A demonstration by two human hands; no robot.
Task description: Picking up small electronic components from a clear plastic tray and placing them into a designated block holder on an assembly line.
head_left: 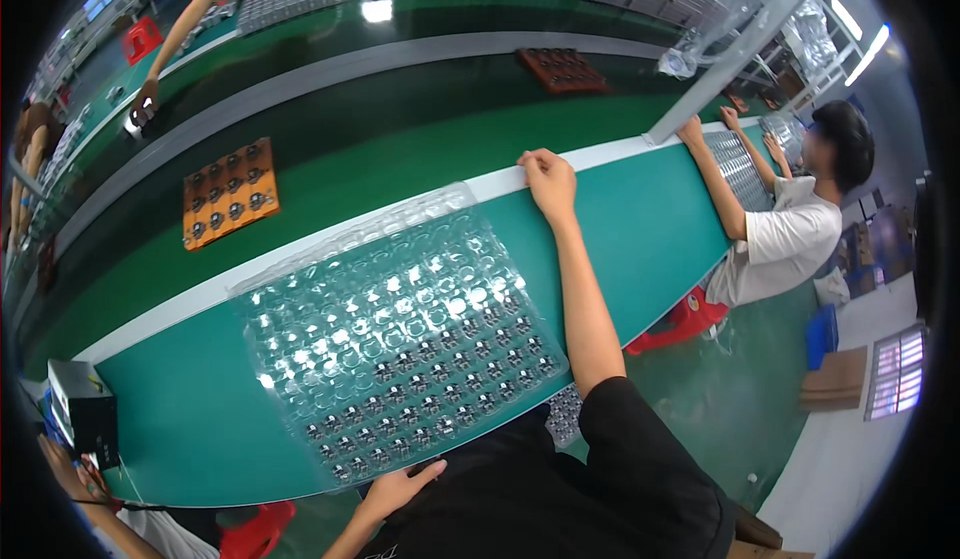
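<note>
Right hand [550, 185]: half-curled, contents unclear
Left hand [396, 495]: thumb out, hold unclear
Clear plastic tray [345, 311]: best flat within green worktop [180, 399] edges

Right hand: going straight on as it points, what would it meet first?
The bare right hand would likely meet the reddish-brown rectangular tray near its left end, across the flat green surface, or pass beside it; depth is unclear.

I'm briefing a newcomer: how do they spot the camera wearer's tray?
On the teal workbench, look just beyond the wearer's left hand. There lies a wide, clear, pocketed tray. Unlike the orange board farther off, it is see-through, with metallic parts only in its nearer rows.
</note>
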